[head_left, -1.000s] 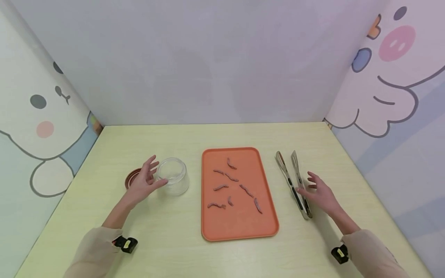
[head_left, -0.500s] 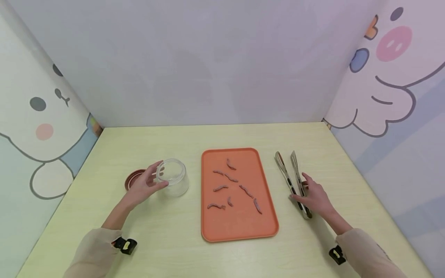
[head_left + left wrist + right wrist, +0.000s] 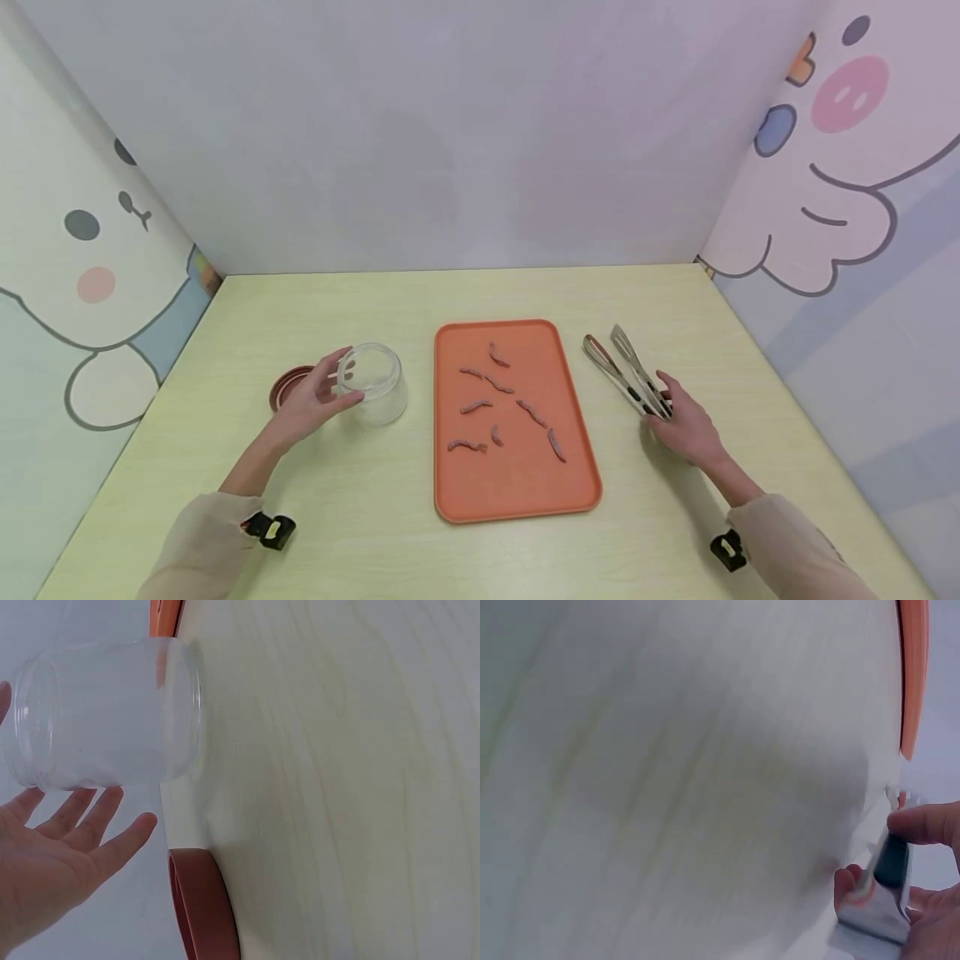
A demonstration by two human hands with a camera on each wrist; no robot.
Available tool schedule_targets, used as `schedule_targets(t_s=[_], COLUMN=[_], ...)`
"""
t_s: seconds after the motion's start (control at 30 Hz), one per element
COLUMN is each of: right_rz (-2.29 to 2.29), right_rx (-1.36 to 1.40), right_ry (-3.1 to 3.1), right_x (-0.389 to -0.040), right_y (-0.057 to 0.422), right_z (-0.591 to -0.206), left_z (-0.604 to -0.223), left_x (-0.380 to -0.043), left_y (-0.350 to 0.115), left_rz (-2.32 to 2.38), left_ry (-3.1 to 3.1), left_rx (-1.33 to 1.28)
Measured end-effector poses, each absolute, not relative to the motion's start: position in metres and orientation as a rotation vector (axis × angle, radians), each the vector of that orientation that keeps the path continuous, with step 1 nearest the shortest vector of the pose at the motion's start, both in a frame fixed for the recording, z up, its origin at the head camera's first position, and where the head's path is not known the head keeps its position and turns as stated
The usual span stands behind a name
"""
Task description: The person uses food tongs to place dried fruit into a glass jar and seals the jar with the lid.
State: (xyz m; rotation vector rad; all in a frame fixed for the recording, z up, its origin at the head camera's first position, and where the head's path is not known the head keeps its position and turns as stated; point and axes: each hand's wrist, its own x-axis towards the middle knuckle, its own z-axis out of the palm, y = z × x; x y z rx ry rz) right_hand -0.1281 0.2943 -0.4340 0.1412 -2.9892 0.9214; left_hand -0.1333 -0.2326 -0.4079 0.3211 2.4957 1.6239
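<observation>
My left hand (image 3: 309, 406) holds a clear, wide-mouthed jar (image 3: 384, 402) by its near rim and left side, thumb in front and fingers behind. The jar stands upright on the table with nothing inside. In the left wrist view, fingertips (image 3: 109, 793) touch the wall of the jar (image 3: 112, 712). With my right hand (image 3: 686, 425) I grip metal tongs (image 3: 617, 372) by the dark-padded handle end; their arms are spread and point away, leftward. The right wrist view shows thumb and fingers around the tongs' handle (image 3: 891, 862); the palm partly covers it.
An orange tray (image 3: 517, 493) lies mid-table, bearing several short, pinkish-brown wrinkled strips (image 3: 532, 412). A round reddish-brown lid (image 3: 282, 387) is on the table left of the jar, partly behind my hand. Walls with cartoon animals stand behind and at both sides.
My right hand has come down on the tongs, taken hold of them and turned their tips left. My left hand has closed in from beside the jar to its wall.
</observation>
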Motion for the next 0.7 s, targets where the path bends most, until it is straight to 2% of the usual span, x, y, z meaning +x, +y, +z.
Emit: schedule_targets(t_s=[0.33, 0.7], right_rz=[0.877, 0.839], right_rx=[0.206, 0.464], right_ry=[-2.875, -2.786], right_x=[-0.127, -0.129], right_y=[0.307, 0.310], right_z=[-0.424, -0.404], left_z=[-0.406, -0.407], left_x=[-0.134, -0.134], left_y=[-0.231, -0.233], left_rz=[1.616, 1.622], left_ry=[2.500, 2.484], left_rx=[0.313, 0.310])
